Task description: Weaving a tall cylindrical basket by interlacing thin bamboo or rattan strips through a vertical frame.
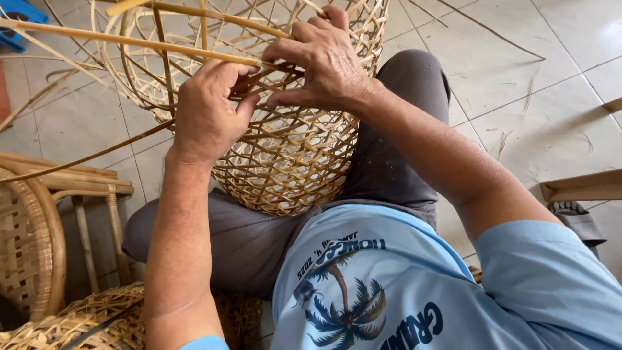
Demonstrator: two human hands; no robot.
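Note:
An open-weave basket [285, 162] of pale bamboo strips rests on my lap, its open end pointing away from me. My left hand [207, 113] grips the weave near the basket's upper side, thumb pressed on a strip. My right hand [324, 61] lies just to its right, fingers curled over crossing strips and pinching one. Long loose strips [129, 42] stick out from the basket toward the upper left. Both hands touch the same patch of weave.
A woven rattan chair [39, 240] stands at the left. Another woven piece [84, 321] lies at the bottom left. Thin strips are scattered on the tiled floor [518, 84]. A cardboard piece [580, 186] and a sandal [576, 217] sit at the right.

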